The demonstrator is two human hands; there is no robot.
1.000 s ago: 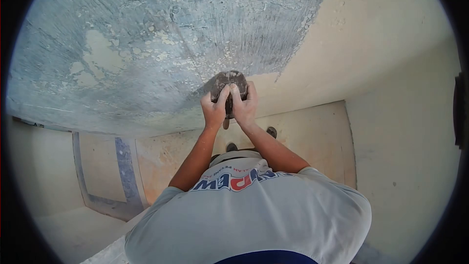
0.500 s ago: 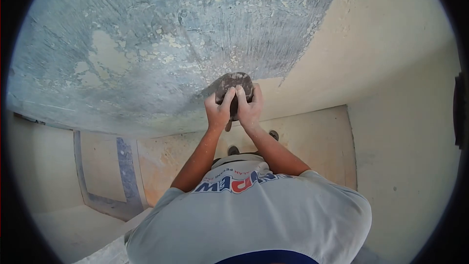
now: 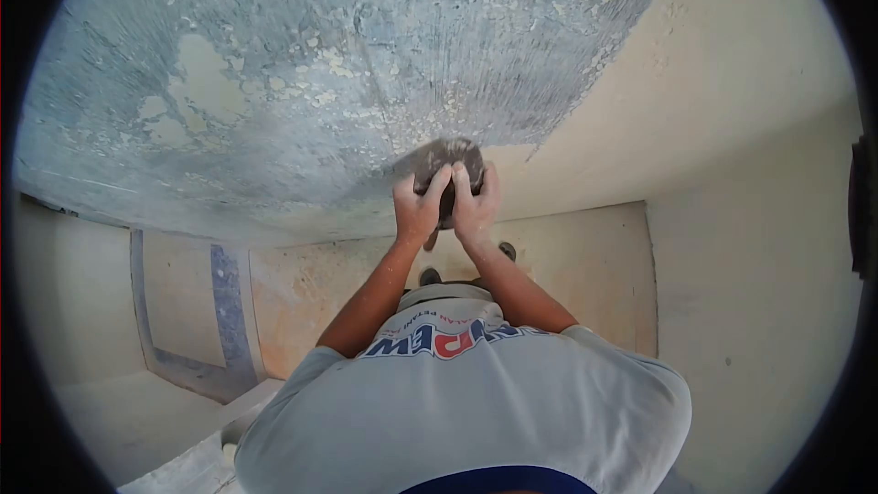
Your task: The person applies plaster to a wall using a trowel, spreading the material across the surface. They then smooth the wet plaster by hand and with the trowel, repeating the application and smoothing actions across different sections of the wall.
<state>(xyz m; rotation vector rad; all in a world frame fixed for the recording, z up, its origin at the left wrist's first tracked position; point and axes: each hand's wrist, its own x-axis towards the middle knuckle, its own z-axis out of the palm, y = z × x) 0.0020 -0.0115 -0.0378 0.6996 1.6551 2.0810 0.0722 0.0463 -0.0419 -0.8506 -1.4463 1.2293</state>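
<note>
Both my hands are wrapped around a dark, dusty, block-like hand tool [image 3: 449,155] with a rounded top edge; its exact kind does not show. My left hand [image 3: 419,209] grips the left side, and my right hand [image 3: 476,209] the right side, thumbs close together on the near face. White dust coats the fingers. The tool lies against a wall [image 3: 302,46] of rough blue-grey surface with flaking cream patches. A narrow brown end [image 3: 431,241] sticks out below the hands. The fingertips behind the tool are hidden.
Smooth cream wall [image 3: 695,82] borders the rough area on the right. Below are a dusty tan floor [image 3: 585,265] and my feet [image 3: 430,276]. At lower left is a recess with a blue-grey band [image 3: 230,311], and near my left side a pale ledge [image 3: 187,457].
In the picture, both hands and the tool have shifted slightly right, still against the wall. The view has also shifted a little. The grip looks the same.
</note>
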